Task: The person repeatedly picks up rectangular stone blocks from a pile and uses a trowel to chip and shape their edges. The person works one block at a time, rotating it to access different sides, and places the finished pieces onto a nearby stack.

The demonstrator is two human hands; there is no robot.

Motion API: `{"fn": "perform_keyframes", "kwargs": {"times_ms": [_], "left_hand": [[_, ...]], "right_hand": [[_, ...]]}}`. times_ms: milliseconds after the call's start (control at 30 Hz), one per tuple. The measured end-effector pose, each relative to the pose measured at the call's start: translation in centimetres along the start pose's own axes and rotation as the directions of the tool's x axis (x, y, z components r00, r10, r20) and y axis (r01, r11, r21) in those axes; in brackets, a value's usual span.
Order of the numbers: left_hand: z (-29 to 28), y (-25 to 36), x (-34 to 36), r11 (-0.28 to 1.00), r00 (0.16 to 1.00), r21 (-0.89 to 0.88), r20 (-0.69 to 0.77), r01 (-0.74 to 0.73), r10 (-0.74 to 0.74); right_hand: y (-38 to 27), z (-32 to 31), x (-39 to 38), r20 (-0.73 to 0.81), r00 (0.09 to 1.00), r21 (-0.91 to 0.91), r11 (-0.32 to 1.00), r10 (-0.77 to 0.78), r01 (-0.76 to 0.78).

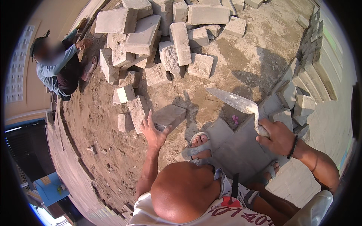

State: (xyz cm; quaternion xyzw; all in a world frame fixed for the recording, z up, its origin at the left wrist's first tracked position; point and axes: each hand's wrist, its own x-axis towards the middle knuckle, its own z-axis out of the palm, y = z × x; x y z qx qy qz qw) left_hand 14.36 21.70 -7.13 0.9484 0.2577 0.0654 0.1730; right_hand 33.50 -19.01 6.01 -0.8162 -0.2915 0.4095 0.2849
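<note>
My left hand (154, 133) grips the near end of a grey concrete paving block (170, 115), its fingers spread along one side and the thumb on the other. The block is tilted above the dirt, just past my left sandal; its contact with the ground is hard to make out. In my right hand (278, 138) is a pointing trowel (234, 100), my fist closed around its handle. The mortar-stained blade points up and left over the bare ground. Beside my left hand stands another paving block (138, 112).
A heap of loose paving blocks (143, 34) lies ahead. Stacked blocks (315, 77) line the right side. Laid pavers (241, 148) are under my sandalled feet. Another person (60, 69) crouches at far left beside a wall. Small pink petals (235, 119) lie near the paver edge.
</note>
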Motion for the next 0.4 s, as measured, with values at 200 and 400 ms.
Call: {"fn": "perform_keyframes", "kwargs": {"times_ms": [200, 400], "left_hand": [[4.8, 1.5, 0.6, 0.861, 0.880, -0.508, -0.417, -0.018, -0.228], [4.9, 0.0, 1.0, 0.768, 0.791, -0.633, -0.421, 0.095, -0.444]], "right_hand": [[-3.0, 11.5, 9.8, -0.067, 0.980, 0.123, 0.973, -0.188, 0.196], [-6.0, 15.4, 15.9, 0.283, 0.936, -0.121, 0.960, -0.211, 0.253]]}}
